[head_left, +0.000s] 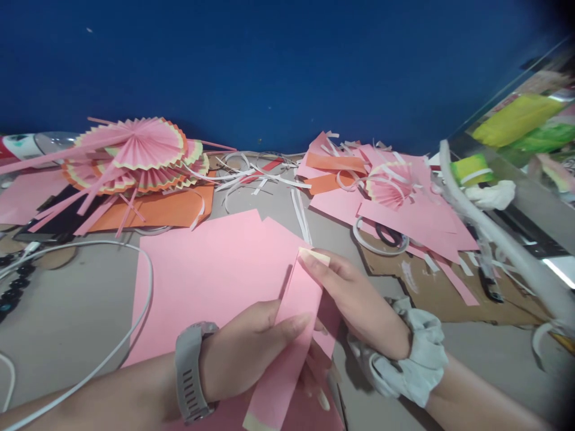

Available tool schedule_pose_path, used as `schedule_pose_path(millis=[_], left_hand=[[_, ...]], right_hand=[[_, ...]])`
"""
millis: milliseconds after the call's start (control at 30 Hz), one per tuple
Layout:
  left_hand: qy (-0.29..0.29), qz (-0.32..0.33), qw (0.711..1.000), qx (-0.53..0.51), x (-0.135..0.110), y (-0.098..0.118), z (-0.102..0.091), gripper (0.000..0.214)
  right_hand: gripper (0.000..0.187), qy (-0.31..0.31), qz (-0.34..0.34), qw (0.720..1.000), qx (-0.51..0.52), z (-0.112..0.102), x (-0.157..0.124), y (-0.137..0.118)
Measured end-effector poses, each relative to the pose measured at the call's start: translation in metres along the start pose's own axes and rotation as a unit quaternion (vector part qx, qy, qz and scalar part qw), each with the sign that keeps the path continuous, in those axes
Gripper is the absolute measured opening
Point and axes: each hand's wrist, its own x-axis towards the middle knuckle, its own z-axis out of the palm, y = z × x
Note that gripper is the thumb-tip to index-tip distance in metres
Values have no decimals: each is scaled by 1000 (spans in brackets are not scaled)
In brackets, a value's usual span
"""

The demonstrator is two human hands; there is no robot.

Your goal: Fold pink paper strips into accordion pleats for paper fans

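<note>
Both hands grip a long folded strip of pink paper [291, 353] with pale yellow ends, tilted with its top to the right. My left hand [251, 341] closes around its middle, thumb flat on the front and fingers behind. At the strip's top end, my right hand [345, 287] pinches the yellow edge between thumb and fingers. Beneath the hands lie large sheets of pink paper [193, 275], overlapping on the grey table. A grey watch band circles my left wrist and a pale scrunchie my right.
Pleated pink paper fans [139, 143] with orange and yellow rims are stacked at the back left. Pink paper scraps [413, 221] lie on cardboard [390, 260] at the right, near a box cutter [489, 281]. A white cable [150, 281] loops at the left. A blue wall [269, 66] stands behind.
</note>
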Motion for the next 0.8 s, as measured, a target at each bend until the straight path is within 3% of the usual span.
schedule_pose_path(millis=[133, 400, 633, 733, 800], left_hand=[[16, -24, 1000, 9, -2, 1, 1, 39], [5, -1, 998, 59, -6, 1, 1, 41], [83, 17, 987, 135, -8, 3, 6, 40], [160, 69, 962, 209, -7, 7, 13, 32], [166, 85, 953, 239, -7, 10, 17, 34]], right_hand=[[26, 40, -22, 997, -59, -1, -1, -3], [34, 93, -63, 985, -129, -2, -1, -1], [31, 112, -82, 978, -153, -3, -3, 2], [29, 104, -89, 981, -139, -2, -4, 2], [27, 90, -86, 985, -124, -3, -4, 2]])
